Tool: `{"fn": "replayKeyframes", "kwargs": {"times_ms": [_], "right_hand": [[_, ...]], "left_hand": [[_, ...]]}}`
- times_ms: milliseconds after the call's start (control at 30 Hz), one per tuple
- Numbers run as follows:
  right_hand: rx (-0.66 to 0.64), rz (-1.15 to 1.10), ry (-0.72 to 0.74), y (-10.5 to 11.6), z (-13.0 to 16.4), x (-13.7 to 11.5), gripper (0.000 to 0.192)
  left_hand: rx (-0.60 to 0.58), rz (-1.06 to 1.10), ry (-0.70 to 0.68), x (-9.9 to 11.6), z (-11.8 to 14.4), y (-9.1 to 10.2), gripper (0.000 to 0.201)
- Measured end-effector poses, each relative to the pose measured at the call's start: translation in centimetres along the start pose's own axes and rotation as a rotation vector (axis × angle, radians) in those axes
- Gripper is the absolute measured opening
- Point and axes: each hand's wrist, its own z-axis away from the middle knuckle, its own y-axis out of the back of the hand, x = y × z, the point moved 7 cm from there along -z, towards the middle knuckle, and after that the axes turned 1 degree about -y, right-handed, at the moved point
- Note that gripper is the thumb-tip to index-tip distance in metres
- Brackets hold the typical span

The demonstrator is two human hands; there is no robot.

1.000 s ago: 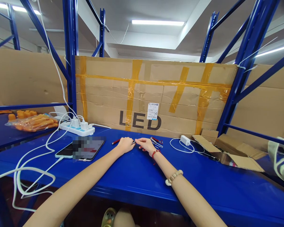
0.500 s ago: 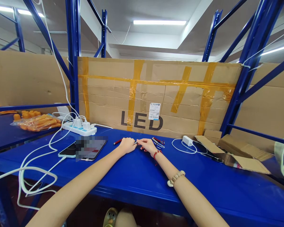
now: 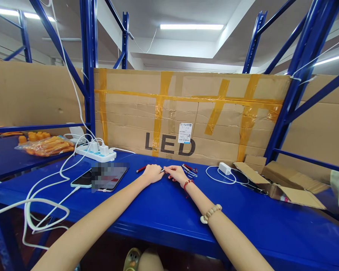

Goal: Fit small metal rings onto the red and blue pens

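Note:
Both hands meet over the blue table, near the cardboard at its back. My left hand (image 3: 152,174) is closed around a slim silver pen part (image 3: 162,170), most of it hidden in the fingers. On the other end of that piece, my right hand (image 3: 175,173) pinches with thumb and forefinger. A red pen (image 3: 141,169) lies just left of my left hand, its near end partly covered. Behind my right wrist is a small pile of red, silver and blue pen-like parts (image 3: 190,170), too small to tell apart fully.
A phone (image 3: 81,180) and tablet (image 3: 115,177) lie left, with a white power strip (image 3: 101,155) and looping cables behind. A bag of orange pieces (image 3: 46,146) sits far left. At right are a white charger (image 3: 225,168) and an open cardboard box (image 3: 302,195). Blue posts flank the table.
The view has shifted very slightly. Both hands stay in the same place, fingers still on the silver pen part.

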Motion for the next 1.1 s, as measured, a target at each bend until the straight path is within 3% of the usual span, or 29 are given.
{"fn": "replayKeyframes", "kwargs": {"times_ms": [1100], "right_hand": [[-0.009,-0.030,0.095,-0.21,0.00,-0.49,0.018]], "left_hand": [[-0.025,0.048,0.032,-0.14,0.04,-0.01,0.038]]}}
